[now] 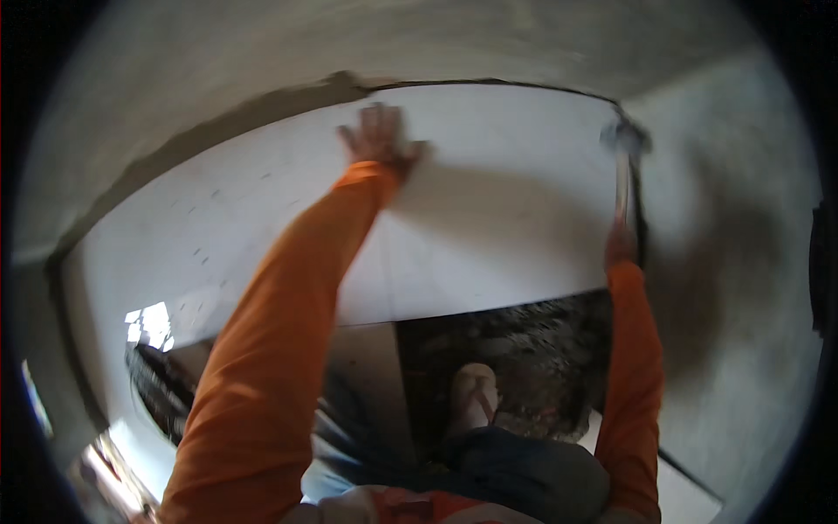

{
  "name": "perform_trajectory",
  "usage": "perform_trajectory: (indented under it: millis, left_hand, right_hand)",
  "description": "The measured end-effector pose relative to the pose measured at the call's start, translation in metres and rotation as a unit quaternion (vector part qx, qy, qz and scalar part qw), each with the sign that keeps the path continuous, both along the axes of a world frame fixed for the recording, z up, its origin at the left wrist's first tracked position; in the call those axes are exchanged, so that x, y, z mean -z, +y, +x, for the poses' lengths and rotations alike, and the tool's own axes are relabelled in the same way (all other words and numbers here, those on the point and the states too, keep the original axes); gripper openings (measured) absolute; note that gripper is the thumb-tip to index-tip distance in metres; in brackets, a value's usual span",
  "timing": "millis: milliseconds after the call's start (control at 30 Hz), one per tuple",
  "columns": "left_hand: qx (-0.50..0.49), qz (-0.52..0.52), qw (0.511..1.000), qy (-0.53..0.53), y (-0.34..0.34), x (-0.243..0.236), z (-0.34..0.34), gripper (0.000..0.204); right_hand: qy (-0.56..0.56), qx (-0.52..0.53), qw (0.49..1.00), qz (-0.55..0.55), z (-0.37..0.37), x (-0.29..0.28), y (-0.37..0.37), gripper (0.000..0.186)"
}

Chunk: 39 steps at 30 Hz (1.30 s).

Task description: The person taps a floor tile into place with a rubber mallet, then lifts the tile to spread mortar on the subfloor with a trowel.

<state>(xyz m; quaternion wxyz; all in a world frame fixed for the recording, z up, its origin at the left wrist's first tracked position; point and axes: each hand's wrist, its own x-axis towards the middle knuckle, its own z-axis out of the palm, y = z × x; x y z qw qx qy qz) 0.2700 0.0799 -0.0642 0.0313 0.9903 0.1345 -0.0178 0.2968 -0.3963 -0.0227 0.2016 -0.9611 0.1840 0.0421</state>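
My left hand (377, 138) lies with fingers spread on large white floor tiles, near their far edge by the wall. My right hand (621, 243) is wrapped round the pale handle of a hammer (622, 179). The hammer's greyish head is blurred; it is over the far right corner of the right-hand tile (506, 236), beside the side wall. Whether the head touches the tile I cannot tell. The left-hand tile (236, 183) carries several small dark marks and a bright reflection.
Grey plastered walls (489, 39) (733, 218) meet at the far right corner. A dark, rough unlaid patch (532, 349) lies on the near side of the tile, with my sandalled foot (476, 393) on it. A black, ribbed object (161, 389) sits at the left.
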Motion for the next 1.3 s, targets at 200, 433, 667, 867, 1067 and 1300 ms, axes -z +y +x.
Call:
perform_trajectory:
  millis: [200,433,667,867,1067,1300]
  left_hand:
    - [-0.019,0.023,0.999,0.038,-0.005,0.000,0.003,0.077]
    - [-0.014,0.027,1.000,-0.003,-0.002,0.007,0.004,0.076]
    - [-0.022,0.016,0.999,0.023,-0.003,0.004,0.003,0.077]
    - [-0.026,0.026,0.999,0.017,-0.002,0.006,0.002,0.077]
    - [-0.026,0.027,0.999,0.013,-0.001,0.007,0.005,0.076]
    - [-0.029,0.028,0.999,0.032,-0.003,0.005,0.005,0.078]
  right_hand:
    - [-0.215,0.035,0.975,0.033,-0.008,-0.007,0.011,0.081]
    - [-0.189,0.052,0.977,0.088,-0.008,-0.003,0.008,0.077]
    - [-0.228,0.119,0.955,0.146,-0.004,-0.016,0.018,0.076]
    - [-0.175,0.171,0.948,0.203,-0.002,-0.009,0.005,0.074]
    - [-0.221,-0.015,0.975,0.014,-0.004,-0.006,-0.002,0.066]
    - [-0.136,0.088,0.986,0.048,0.008,-0.022,0.018,0.056]
